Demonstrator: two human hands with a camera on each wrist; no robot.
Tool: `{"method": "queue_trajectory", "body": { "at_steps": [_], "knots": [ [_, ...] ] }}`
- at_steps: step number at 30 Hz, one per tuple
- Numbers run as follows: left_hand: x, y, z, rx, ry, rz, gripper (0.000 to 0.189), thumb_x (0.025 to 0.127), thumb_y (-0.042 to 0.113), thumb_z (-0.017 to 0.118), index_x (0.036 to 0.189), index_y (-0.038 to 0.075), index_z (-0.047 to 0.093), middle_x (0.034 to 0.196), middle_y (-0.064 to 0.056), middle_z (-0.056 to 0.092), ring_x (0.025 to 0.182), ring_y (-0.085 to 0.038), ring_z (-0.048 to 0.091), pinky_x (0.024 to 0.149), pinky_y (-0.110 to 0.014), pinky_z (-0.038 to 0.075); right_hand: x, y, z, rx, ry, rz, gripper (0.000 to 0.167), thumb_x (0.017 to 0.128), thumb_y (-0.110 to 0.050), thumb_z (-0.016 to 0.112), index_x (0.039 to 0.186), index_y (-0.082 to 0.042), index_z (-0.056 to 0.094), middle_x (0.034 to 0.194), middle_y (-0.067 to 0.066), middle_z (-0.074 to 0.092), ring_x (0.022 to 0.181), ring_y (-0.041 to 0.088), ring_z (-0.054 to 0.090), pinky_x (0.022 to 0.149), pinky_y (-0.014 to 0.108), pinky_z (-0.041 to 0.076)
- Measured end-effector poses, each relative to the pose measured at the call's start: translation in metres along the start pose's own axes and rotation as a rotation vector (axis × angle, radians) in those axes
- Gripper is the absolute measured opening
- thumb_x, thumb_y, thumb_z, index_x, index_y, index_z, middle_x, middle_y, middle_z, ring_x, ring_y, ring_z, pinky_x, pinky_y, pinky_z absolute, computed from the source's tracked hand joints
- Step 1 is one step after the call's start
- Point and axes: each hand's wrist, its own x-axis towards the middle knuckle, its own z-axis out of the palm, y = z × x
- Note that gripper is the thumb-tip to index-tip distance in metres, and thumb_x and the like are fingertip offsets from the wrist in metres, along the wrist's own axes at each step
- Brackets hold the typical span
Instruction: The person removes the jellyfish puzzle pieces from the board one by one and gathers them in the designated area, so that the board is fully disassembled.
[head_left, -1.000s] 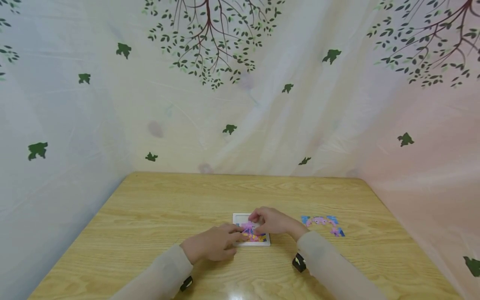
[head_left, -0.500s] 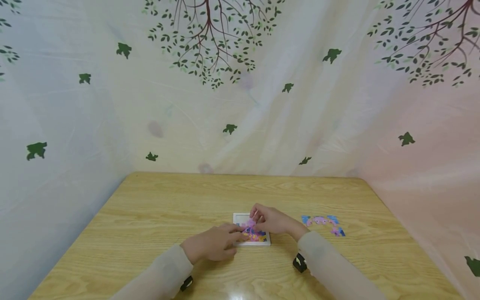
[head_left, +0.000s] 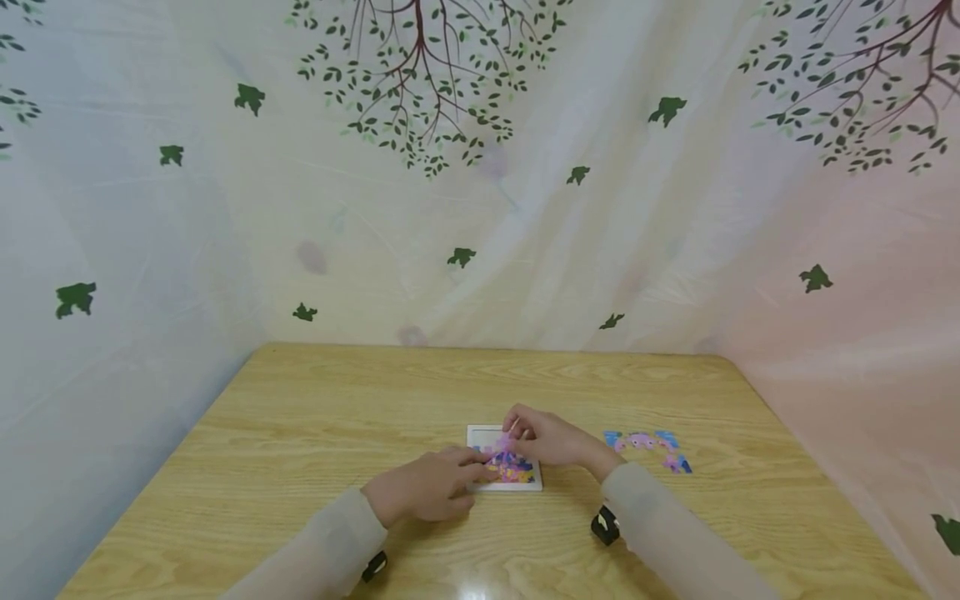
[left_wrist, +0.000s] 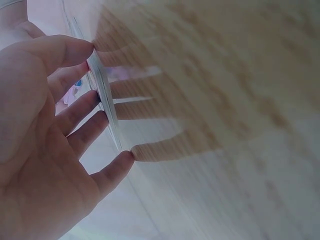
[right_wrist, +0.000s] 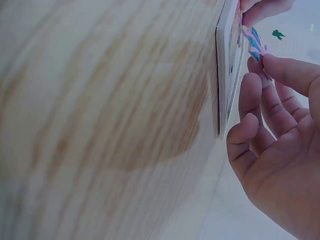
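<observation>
A small puzzle in a white frame (head_left: 480, 430) lies on the table, its lower part filled with colourful pink, yellow and blue pieces. My right hand (head_left: 555, 442) pinches a pink-and-blue puzzle piece (right_wrist: 255, 45) between thumb and fingertip, tilted just above the frame. The left hand (head_left: 423, 486) rests at the frame's left side. In the left wrist view its fairly straight fingers (left_wrist: 82, 112) touch the frame's edge (left_wrist: 103, 90), and its index finger reaches over the picture. Both hands hide parts of the puzzle.
Several loose puzzle pieces (head_left: 641, 441), pink and blue, lie in an arc to the right of the frame on the wooden table (head_left: 337, 400). A printed cloth (head_left: 375, 208) hangs behind and at both sides. Dark wrist devices (head_left: 604, 526) sit below the sleeves.
My right hand has lifted slightly off the puzzle with the pinched puzzle piece, which has tilted up and shifted a little right. The left hand has stayed in place.
</observation>
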Motion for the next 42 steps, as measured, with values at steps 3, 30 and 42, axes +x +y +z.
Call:
{"method": "queue_trajectory", "body": {
  "at_steps": [3, 30, 42],
  "knots": [
    [0.000, 0.000, 0.000, -0.011, 0.008, -0.004, 0.047, 0.102, 0.020, 0.062, 0.149, 0.020, 0.057, 0.155, -0.007, 0.049, 0.139, -0.029, 0.050, 0.110, -0.046, 0.048, -0.002, 0.004, -0.002, -0.002, 0.006, 0.011, 0.015, 0.103, -0.012, 0.063, 0.117, -0.009, 0.057, 0.098, 0.002, 0.065, 0.081, 0.014, 0.061, 0.070, 0.028, 0.051],
    [-0.003, 0.002, -0.001, -0.037, 0.029, 0.008, 0.046, 0.101, 0.018, 0.061, 0.147, 0.018, 0.059, 0.156, -0.007, 0.049, 0.142, -0.030, 0.048, 0.111, -0.050, 0.046, -0.080, 0.046, -0.048, 0.060, 0.066, 0.104, 0.018, 0.101, -0.022, 0.070, 0.109, -0.008, 0.061, 0.085, 0.002, 0.067, 0.074, 0.011, 0.054, 0.063, 0.023, 0.043],
    [-0.002, 0.003, -0.002, -0.038, 0.028, -0.001, 0.046, 0.102, 0.018, 0.060, 0.148, 0.018, 0.059, 0.156, -0.007, 0.050, 0.143, -0.030, 0.047, 0.110, -0.052, 0.046, -0.126, 0.075, -0.076, 0.109, 0.071, 0.088, 0.018, 0.104, -0.012, 0.063, 0.116, 0.000, 0.060, 0.093, 0.007, 0.068, 0.081, 0.011, 0.061, 0.068, 0.024, 0.050]
  ]
}}
